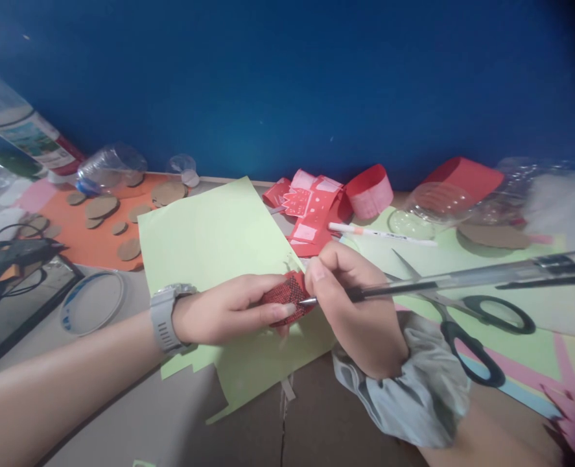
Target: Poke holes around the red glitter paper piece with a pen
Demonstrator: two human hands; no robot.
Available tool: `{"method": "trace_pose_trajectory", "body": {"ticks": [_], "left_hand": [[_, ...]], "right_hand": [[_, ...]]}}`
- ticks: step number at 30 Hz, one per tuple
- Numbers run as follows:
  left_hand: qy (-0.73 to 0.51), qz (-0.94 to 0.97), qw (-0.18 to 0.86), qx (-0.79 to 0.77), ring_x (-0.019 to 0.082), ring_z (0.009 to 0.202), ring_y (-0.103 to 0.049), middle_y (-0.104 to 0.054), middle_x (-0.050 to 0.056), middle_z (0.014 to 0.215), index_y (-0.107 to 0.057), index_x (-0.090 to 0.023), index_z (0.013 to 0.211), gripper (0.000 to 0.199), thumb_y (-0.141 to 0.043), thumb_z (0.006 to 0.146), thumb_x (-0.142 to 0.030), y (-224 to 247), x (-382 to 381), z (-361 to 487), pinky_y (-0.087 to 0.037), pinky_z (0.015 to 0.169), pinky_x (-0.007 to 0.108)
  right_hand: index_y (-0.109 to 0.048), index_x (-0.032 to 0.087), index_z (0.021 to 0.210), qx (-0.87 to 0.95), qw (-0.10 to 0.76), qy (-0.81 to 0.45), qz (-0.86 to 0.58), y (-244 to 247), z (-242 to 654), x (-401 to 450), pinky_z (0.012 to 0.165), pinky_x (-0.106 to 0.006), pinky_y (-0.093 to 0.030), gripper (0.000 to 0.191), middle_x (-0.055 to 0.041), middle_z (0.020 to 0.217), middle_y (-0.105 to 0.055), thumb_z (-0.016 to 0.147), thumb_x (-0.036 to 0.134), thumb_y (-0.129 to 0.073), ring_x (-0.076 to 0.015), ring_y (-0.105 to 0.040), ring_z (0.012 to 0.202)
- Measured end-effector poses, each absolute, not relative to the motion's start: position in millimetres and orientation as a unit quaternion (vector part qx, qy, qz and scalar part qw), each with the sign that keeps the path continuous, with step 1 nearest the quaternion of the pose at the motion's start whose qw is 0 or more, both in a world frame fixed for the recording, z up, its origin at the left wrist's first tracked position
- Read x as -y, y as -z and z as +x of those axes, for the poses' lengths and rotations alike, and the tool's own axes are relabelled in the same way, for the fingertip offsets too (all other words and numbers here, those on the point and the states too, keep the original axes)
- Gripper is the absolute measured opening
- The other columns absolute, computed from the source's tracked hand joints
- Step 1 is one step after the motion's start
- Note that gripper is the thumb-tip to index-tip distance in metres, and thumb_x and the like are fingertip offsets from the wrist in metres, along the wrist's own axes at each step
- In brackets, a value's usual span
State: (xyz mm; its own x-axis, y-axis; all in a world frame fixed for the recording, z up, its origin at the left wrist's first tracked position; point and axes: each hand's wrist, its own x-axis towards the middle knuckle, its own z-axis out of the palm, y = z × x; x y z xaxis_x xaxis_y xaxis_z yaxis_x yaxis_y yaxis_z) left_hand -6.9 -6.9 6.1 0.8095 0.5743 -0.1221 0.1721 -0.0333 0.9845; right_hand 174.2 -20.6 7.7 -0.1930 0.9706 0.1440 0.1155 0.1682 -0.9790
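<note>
My left hand (238, 308) has its thumb and fingers closed on a small red paper piece (287, 295) with a black crosshatch pattern. My right hand (350, 298) is closed, thumb and fingertips drawn together at the piece's upper right. A clear ballpoint pen (443, 280) lies across my right hand, its dark grip end against the hand and its metal tip at the patterned face. The pen's other end reaches toward the right edge. Beneath both hands are light green paper sheets (204, 233).
Black-handled scissors (447, 308) lie right of my hand, below a white marker (382, 233). Red paper strips (316, 207) and a ring (371, 191) stand behind. Left are cardboard discs (101, 207) on orange paper (73, 227), a tape roll (93, 303) and plastic bottles (34, 136).
</note>
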Motion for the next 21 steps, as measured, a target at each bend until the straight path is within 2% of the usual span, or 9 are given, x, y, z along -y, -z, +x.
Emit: {"method": "trace_pose_trajectory", "body": {"ticks": [6, 21], "left_hand": [[-0.148, 0.708, 0.638, -0.263, 0.013, 0.073, -0.056, -0.059, 0.005, 0.081, -0.051, -0.013, 0.088, 0.019, -0.041, 0.098, -0.025, -7.7, 6.4, -6.1, -0.045, 0.068, 0.022], [-0.142, 0.711, 0.636, -0.265, 0.013, 0.073, -0.055, -0.058, 0.005, 0.081, -0.050, -0.013, 0.088, 0.019, -0.040, 0.099, -0.025, -7.1, 6.4, -6.4, -0.045, 0.068, 0.022]], "right_hand": [[-0.033, 0.021, 0.061, 0.613, 0.442, -0.473, -0.453, -6.8, 174.0, 19.8, 0.047, -0.023, -0.028, 0.029, 0.0061, 0.055, -0.031, 0.089, 0.017, -0.043, -0.0086, -0.030, 0.051], [-0.032, 0.021, 0.061, 0.617, 0.436, -0.475, -0.451, -5.1, 174.0, 19.5, 0.045, -0.022, -0.026, 0.030, 0.0069, 0.054, -0.029, 0.087, 0.016, -0.045, -0.0077, -0.029, 0.049]]}}
